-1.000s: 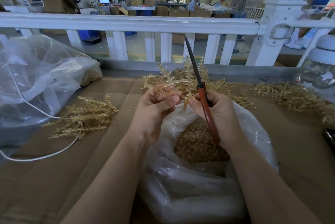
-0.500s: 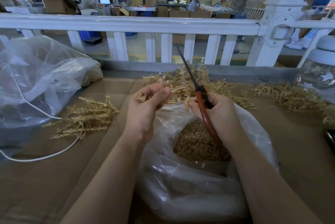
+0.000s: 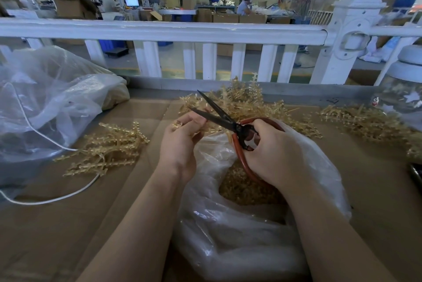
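The scissors (image 3: 225, 119) have black blades and red-orange handles. The plastic sprigs (image 3: 107, 147) are pale gold. The plastic bag (image 3: 228, 236) is clear and whitish. The tabletop (image 3: 68, 224) is brown cardboard. The railing (image 3: 159, 30) is white.

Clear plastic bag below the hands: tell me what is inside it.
The clear plastic bag holds a heap of small golden plastic pieces, seen through its open mouth. The right hand and red scissors handle cover part of the heap; its depth is hidden.

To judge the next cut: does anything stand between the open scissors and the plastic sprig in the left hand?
Nothing visible does. The scissors in the right hand have blades open at the left hand pinching the plastic sprig.
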`<state>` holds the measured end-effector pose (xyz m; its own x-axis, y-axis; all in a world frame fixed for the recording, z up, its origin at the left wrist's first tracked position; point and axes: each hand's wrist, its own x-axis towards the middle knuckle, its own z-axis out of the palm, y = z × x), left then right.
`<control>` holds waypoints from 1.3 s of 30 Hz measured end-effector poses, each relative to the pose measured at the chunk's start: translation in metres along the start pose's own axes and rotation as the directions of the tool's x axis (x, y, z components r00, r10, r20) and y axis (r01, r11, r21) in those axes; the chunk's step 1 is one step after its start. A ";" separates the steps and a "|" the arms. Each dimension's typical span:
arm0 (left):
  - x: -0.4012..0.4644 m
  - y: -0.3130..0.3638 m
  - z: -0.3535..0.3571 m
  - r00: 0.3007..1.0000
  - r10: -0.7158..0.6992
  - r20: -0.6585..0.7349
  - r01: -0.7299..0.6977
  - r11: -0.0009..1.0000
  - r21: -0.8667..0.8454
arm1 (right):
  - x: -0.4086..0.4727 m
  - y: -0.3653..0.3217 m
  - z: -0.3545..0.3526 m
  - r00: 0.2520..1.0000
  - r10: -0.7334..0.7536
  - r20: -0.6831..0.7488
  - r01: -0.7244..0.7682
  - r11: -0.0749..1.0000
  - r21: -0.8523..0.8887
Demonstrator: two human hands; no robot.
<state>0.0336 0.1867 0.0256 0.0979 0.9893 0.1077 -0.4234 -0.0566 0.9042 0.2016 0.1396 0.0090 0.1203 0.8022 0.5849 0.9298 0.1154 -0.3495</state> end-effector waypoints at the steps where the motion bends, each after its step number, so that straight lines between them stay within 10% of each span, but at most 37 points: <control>1: 0.000 0.000 0.001 1.000 -0.016 0.012 0.016 1.000 0.002 | 0.000 0.000 0.000 1.000 -0.010 0.001 0.010 1.000 -0.003; 20: -0.004 0.000 0.005 0.987 -0.133 0.094 0.131 0.991 0.027 | -0.002 -0.003 -0.002 0.999 -0.008 -0.052 0.007 1.000 -0.028; 39: -0.001 -0.003 0.003 0.993 0.044 0.110 -0.058 0.990 0.125 | 0.000 0.005 0.003 0.999 0.035 -0.017 -0.036 0.999 -0.003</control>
<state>0.0374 0.1852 0.0237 0.1781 0.9650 0.1924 -0.3123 -0.1300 0.9411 0.2054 0.1421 0.0048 0.1591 0.7956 0.5846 0.9259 0.0852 -0.3680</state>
